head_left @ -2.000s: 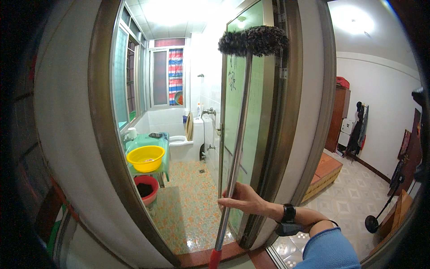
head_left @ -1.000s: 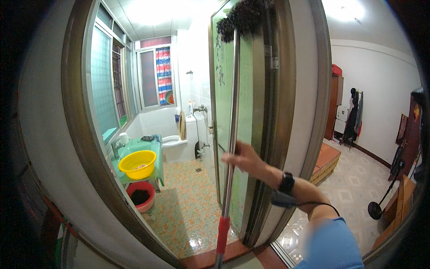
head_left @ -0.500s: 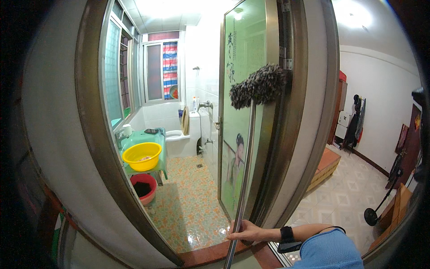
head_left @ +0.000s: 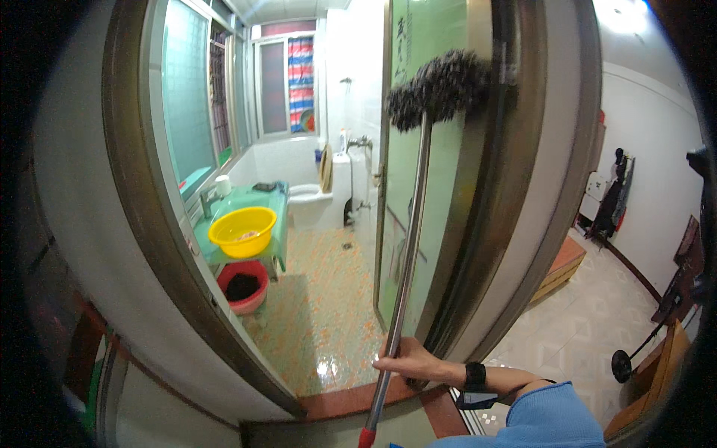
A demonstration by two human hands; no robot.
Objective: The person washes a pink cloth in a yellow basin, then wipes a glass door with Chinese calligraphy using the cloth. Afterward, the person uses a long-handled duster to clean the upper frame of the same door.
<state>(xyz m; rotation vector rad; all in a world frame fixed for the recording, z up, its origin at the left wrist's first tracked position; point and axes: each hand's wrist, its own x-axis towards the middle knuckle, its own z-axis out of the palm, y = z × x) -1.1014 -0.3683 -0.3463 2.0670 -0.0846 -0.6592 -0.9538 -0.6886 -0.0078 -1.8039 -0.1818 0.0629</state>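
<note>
My right hand (head_left: 409,360) is wrapped round the lower part of a mop's metal pole (head_left: 411,250). The mop stands nearly upright, leaning slightly right, with its shaggy dark grey head (head_left: 439,91) at the top. That head is in front of the green glass door (head_left: 397,280) and the upper door frame; whether it touches them I cannot tell. Below my hand the pole ends in a red piece (head_left: 367,437) at the lower edge. A dark band (head_left: 475,377) circles my right wrist, below a blue sleeve. My left hand is out of view.
Beyond the doorway's raised reddish sill (head_left: 343,404) is a tiled bathroom floor (head_left: 321,299). A yellow basin (head_left: 243,233) rests on a green counter (head_left: 269,198), above a red basin (head_left: 254,300) with dark contents. A toilet (head_left: 310,196) stands farther back. A room with a wooden box (head_left: 560,270) lies right.
The view has tilted down, so the bathroom sits higher in the picture. The pole's red lower end now shows. My right hand still grips the pole.
</note>
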